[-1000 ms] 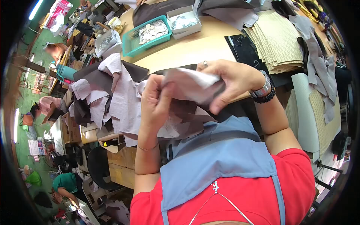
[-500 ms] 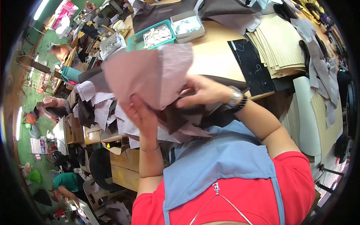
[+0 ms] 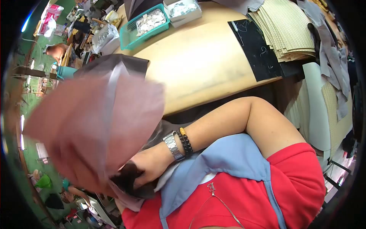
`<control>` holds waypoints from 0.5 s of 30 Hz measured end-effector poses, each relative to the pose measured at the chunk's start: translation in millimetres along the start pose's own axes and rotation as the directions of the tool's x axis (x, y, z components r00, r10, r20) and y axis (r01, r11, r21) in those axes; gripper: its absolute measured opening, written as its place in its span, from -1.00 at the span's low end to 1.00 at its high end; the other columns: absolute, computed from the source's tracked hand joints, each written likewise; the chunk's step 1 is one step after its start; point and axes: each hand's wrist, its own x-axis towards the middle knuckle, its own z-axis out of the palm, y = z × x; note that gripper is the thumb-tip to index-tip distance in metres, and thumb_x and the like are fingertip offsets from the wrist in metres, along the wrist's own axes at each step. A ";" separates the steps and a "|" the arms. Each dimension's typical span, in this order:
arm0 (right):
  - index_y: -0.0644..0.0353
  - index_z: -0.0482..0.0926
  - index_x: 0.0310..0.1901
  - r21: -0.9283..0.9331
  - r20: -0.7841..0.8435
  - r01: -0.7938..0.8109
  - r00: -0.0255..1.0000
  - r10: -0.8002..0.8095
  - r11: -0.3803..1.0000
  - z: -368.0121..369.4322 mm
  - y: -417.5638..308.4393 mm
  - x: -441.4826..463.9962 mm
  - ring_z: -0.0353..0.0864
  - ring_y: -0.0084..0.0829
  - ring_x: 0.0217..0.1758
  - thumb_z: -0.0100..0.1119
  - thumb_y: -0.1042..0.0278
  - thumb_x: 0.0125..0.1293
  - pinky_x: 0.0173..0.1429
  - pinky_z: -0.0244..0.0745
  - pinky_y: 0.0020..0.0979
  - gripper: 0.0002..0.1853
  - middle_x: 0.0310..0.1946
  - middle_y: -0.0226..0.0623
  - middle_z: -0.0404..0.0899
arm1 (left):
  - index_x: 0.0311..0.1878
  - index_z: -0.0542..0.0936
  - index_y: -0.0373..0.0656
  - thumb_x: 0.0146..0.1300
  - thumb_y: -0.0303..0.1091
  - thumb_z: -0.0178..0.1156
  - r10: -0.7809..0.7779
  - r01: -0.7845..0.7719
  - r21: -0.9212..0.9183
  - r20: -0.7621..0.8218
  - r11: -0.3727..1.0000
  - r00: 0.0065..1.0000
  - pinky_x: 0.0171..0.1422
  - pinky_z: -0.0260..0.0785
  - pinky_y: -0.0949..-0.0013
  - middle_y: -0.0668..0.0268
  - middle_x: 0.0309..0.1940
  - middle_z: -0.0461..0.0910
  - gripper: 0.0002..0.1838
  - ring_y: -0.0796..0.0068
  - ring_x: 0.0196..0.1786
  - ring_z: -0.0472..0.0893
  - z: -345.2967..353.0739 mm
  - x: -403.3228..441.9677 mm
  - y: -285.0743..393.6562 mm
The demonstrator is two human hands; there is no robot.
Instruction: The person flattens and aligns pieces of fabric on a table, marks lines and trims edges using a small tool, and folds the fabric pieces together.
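Left of the worktable and toward the person, a pink, blurred soft piece is raised in the air, overlapping the table's left side from this view. A pale band runs down it between two pink areas; that suggests they are already joined, though the blur hides whether the join is finished. The left hand is out of sight behind it, so its grip cannot be told.

Below the worktable's near edge, the right hand has its fingers closed around dark material, seemingly part of the same piece. The piece is still being handled rather than set down; how much work is left cannot be judged.

At the worktable's far left lies a teal basket; toward its right are a black sheet and stacked cream sheets.
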 end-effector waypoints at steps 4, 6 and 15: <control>0.32 0.50 0.09 -0.213 -0.045 -0.644 0.758 0.651 0.735 -74.9 -3.9 -40.2 0.57 -0.47 0.02 0.22 0.49 0.18 0.02 0.51 -0.30 -0.59 -0.07 -0.13 0.61 | 0.30 0.40 -0.27 0.55 -0.22 0.00 -0.118 0.229 -0.200 0.449 0.953 0.886 0.30 0.33 0.36 0.22 0.15 0.53 -0.59 0.48 0.16 0.49 119.4 38.0 -51.7; 0.33 0.52 0.11 -0.026 -0.337 -0.771 0.606 0.721 0.636 -114.9 9.0 -96.3 0.57 -0.54 -0.06 0.21 0.45 0.26 -0.04 0.53 -0.37 -0.62 -0.10 -0.23 0.65 | 0.30 0.41 -0.27 0.56 -0.23 -0.01 -0.167 0.386 -0.322 0.540 0.864 0.825 0.31 0.32 0.38 0.23 0.16 0.53 -0.60 0.50 0.17 0.48 201.8 26.2 -85.9; 0.34 0.35 0.28 -0.171 -0.941 -0.747 0.318 0.119 0.642 -201.5 -27.7 -208.9 0.68 -0.36 -0.20 0.22 0.34 0.39 -0.05 0.58 -0.34 -0.50 -0.09 -0.12 0.67 | -0.04 0.49 -0.17 0.49 -0.21 0.02 -0.241 0.310 -0.047 0.524 0.950 0.817 -0.07 0.47 0.10 -0.09 -0.29 0.63 -0.77 -0.05 -0.17 0.67 328.1 -22.9 -120.8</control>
